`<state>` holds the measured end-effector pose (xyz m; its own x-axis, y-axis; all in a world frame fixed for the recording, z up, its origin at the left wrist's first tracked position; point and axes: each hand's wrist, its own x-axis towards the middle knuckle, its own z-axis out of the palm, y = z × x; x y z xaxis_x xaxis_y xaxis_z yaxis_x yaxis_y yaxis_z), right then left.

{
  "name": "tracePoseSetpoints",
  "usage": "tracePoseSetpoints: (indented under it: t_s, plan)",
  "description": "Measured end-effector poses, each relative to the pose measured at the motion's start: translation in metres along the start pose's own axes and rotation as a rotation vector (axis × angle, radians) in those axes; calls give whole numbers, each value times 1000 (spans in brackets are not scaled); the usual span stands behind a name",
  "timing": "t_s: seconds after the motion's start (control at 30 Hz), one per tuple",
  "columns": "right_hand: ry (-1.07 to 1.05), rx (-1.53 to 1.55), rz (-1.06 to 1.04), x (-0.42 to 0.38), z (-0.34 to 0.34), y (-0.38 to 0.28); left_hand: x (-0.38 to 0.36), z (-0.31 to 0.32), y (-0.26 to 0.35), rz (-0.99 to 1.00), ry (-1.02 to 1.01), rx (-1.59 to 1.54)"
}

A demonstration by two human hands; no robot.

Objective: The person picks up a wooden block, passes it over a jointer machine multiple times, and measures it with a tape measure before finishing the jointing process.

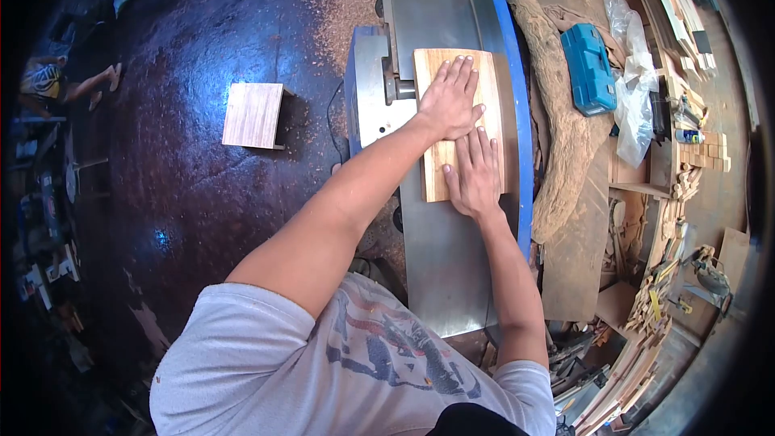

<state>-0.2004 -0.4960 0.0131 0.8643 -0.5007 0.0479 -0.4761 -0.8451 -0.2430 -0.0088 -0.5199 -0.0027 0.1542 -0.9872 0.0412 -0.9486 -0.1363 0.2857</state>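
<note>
A light wooden board (432, 178) lies flat on the metal bed of a jointer (444, 266), alongside its blue-edged fence (517, 113). My left hand (454, 101) is pressed palm down on the far half of the board, fingers stretched forward. Just behind it, my right hand (478, 176) rests flat on the near half, thumb spread to the left. Neither hand wraps round the wood. The board's underside and whatever part of the cutter lies below it are hidden.
A small wooden stool (253, 115) stands on the dark floor at left, with wood shavings (349, 20) near the machine. Right of the fence are a rough log (557, 137), a blue case (589, 69), clear plastic (635, 89) and stacked wood strips. A person's legs (95, 87) show far left.
</note>
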Motion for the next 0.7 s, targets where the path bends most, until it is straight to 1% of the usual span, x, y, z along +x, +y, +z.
tracePoseSetpoints:
  t_s: [0.3,0.4,0.7]
  plan:
    - [-5,-13,22,29,1,5,25,0,-17,-5,62,-20]
    - [-20,-24,22,39,2,7,32,-5,-22,-22,14,6]
    - [-16,-60,11,75,-1,13,59,-9,-43,-24,19,49]
